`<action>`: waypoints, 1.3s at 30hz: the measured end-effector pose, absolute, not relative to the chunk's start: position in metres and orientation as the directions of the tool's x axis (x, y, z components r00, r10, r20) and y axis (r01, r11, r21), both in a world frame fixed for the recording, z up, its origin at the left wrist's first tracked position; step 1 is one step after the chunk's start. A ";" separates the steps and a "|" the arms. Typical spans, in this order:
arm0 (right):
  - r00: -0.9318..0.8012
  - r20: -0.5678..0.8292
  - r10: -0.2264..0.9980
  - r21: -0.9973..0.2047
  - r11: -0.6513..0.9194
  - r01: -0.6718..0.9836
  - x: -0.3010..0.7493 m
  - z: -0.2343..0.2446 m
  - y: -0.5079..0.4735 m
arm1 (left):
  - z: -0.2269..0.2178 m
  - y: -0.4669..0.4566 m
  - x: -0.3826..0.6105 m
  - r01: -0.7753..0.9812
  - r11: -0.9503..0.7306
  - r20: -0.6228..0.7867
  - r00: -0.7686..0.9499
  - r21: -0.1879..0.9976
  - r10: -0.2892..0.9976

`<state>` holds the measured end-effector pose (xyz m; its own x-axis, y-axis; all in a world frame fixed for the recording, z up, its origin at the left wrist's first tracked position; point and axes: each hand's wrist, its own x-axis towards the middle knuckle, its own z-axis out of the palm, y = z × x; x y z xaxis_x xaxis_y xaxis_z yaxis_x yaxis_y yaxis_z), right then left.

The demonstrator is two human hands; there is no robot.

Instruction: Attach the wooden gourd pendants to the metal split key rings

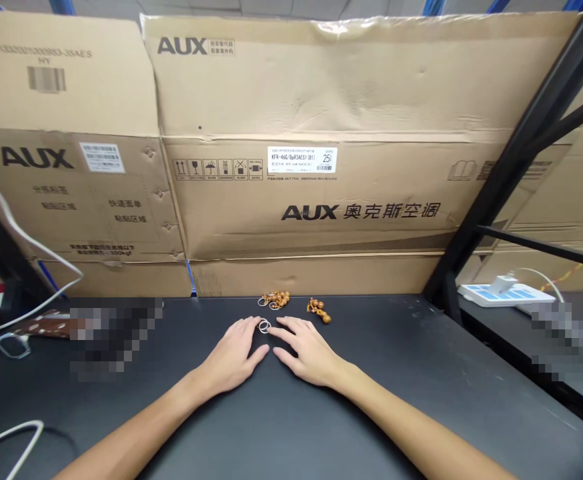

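My left hand and my right hand lie flat on the black table, fingers stretched out and nearly meeting. Between their fingertips rests a small metal key ring; both index fingers touch or nearly touch it. Just beyond lie two little clusters of brown wooden beads: one with rings attached and a second to its right. Neither hand holds anything.
Large AUX cardboard boxes stand as a wall along the table's far edge. A black shelf frame post slants up at the right. A white power strip lies far right. White cables run at the left.
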<state>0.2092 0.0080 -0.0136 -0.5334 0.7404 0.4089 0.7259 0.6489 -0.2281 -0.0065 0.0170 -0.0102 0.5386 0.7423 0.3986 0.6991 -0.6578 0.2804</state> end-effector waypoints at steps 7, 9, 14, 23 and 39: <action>-0.519 0.397 0.757 -0.243 0.632 0.736 0.209 -0.016 0.009 | -0.011 0.018 -0.005 0.724 -0.669 0.376 0.579 0.171 0.723; -0.505 0.397 0.766 -0.255 0.621 0.741 0.209 -0.017 0.009 | -0.013 0.019 -0.005 0.753 -0.647 0.378 0.567 0.120 0.732; -0.495 0.405 0.769 -0.262 0.616 0.743 0.208 -0.016 0.009 | -0.015 0.020 -0.005 0.808 -0.584 0.402 0.510 0.079 0.761; -0.477 0.416 0.774 -0.263 0.604 0.752 0.207 -0.014 0.008 | -0.013 0.019 -0.003 0.788 -0.610 0.425 0.526 0.082 0.737; -0.454 0.503 0.735 -0.305 0.643 0.703 0.208 -0.018 0.015 | -0.007 0.016 -0.005 0.645 -0.730 0.385 0.629 0.227 0.676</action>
